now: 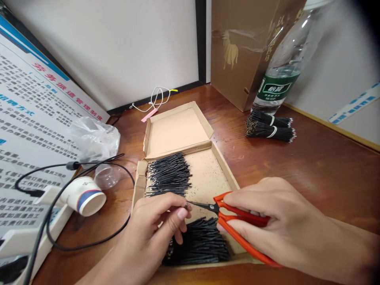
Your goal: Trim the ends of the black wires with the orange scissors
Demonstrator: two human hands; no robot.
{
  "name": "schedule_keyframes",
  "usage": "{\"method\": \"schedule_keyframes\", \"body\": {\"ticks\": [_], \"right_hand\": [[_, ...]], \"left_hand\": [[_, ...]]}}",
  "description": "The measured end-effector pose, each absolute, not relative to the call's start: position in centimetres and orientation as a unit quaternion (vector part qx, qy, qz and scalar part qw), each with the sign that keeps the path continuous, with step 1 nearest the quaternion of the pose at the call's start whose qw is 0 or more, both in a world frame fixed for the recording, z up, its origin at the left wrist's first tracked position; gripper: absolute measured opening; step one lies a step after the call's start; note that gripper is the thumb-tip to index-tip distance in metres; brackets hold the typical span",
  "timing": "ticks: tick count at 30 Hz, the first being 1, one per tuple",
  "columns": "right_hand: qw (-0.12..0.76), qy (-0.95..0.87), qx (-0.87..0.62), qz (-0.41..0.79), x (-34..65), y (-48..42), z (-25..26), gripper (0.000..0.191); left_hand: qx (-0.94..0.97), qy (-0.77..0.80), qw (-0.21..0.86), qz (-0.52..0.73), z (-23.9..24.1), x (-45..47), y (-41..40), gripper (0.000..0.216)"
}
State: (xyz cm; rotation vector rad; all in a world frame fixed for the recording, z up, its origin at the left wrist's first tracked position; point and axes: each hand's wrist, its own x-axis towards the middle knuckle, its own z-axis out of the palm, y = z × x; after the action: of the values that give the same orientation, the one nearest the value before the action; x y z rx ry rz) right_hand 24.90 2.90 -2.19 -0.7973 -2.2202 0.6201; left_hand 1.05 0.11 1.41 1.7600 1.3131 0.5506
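My right hand [276,221] is closed around the orange handles of a pair of scissors [239,215], whose dark blades point left. My left hand [162,229] pinches a short black wire [186,205] between thumb and forefinger, right at the blade tips; most of it is hidden by the fingers. Both hands hover over an open cardboard box [208,170]. Inside it, one pile of short black wires [169,172] lies at the far left. Another pile of black wires [198,241] lies at the near side, partly under my left hand. Small dark scraps dot the box floor.
Two banded bundles of black wires [270,128] lie at the right near a water bottle [276,75] and a brown carton [237,51]. At left are a tipped paper cup [86,196], a clear plastic cup [107,176], a plastic bag [95,138] and a looping black cable [89,248].
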Motion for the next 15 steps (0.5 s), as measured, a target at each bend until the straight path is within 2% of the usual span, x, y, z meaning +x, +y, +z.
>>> {"method": "schedule_keyframes", "body": {"ticks": [5,15], "right_hand": [[0.330,-0.855,-0.330,0.228,24.96,2.30,-2.07,0.016],[0.329,-0.858,-0.313,0.240,24.94,2.62,-2.25,0.030]], "left_hand": [[0.702,0.530,0.422,0.219,1.43,1.03,0.01,0.023],[0.690,0.543,0.428,0.213,1.39,0.99,-0.07,0.021]]}}
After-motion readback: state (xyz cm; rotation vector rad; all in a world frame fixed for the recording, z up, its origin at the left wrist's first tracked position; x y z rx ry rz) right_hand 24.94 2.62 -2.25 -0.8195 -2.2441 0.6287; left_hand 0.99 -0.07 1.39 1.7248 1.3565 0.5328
